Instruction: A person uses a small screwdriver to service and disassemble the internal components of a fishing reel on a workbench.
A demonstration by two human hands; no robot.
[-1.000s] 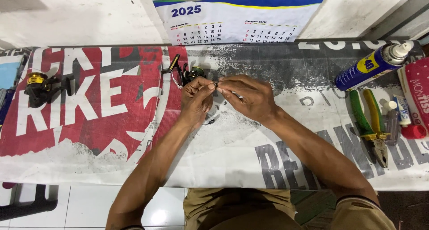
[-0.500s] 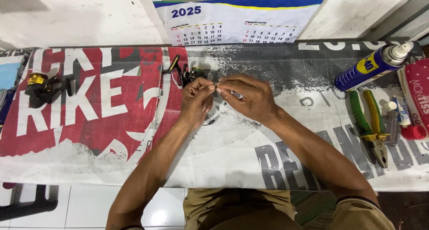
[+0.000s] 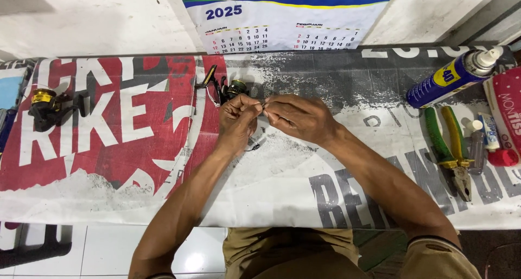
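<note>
Tiny metal part [image 3: 264,106] sits pinched between both hands' fingertips, left hand [image 3: 237,118] and right hand [image 3: 297,116] meeting over the worktop [image 3: 304,165], black fishing reel [image 3: 225,89] just beyond the left.

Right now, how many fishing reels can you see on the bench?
2: one black and gold reel at the far left, one dark reel just beyond the left hand. Hands may hide parts.
</note>
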